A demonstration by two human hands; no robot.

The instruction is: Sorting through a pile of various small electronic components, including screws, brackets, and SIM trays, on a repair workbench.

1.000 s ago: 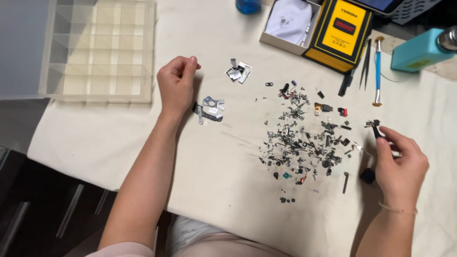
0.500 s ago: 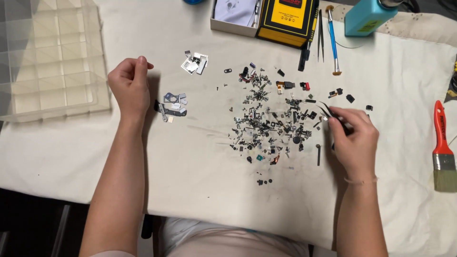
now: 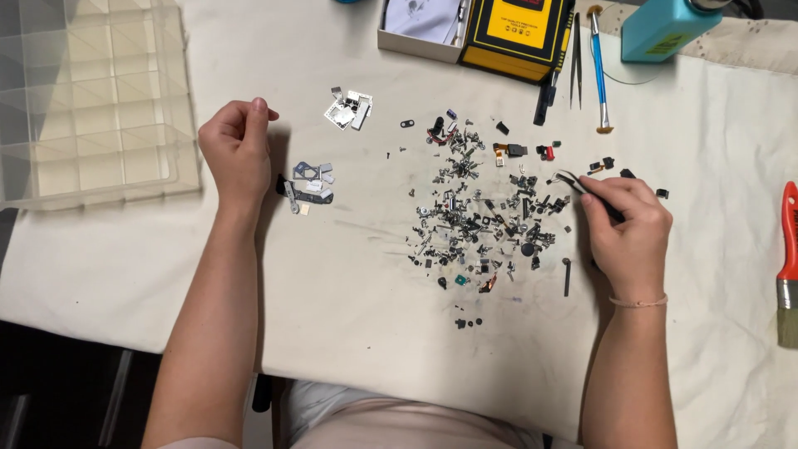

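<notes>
Right hand [image 3: 628, 233] pinched on a pair of black tweezers [image 3: 582, 185], tips pointing left at the right edge of the pile of small parts [image 3: 482, 216] – tiny screws, dark brackets and connectors scattered mid-tabletop; can't tell if the tips hold a piece

Left hand [image 3: 237, 150] curled into a loose fist, thumb against forefinger, resting on the cloth; can't tell if anything is pinched inside. Just beside it to the right: a small cluster of flat metal plates [image 3: 307, 185]. A second, shinier group of metal shields [image 3: 349, 110] sits further up, apart from both hands

Tabletop [image 3: 349, 333] is covered in a cream cloth

Clear plastic compartment box [image 3: 83, 100] at the far left, near the left hand, compartments look bare

Top edge: yellow-and-black case [image 3: 519, 33] with a white tray [image 3: 420, 25] touching its left side; spare tweezers [image 3: 575, 60] and a blue-handled small brush [image 3: 600, 71] lying just right of the case; teal bottle [image 3: 665, 27] in the top right corner

Right edge: paintbrush with orange handle [image 3: 788, 266], well apart from the right hand
</notes>
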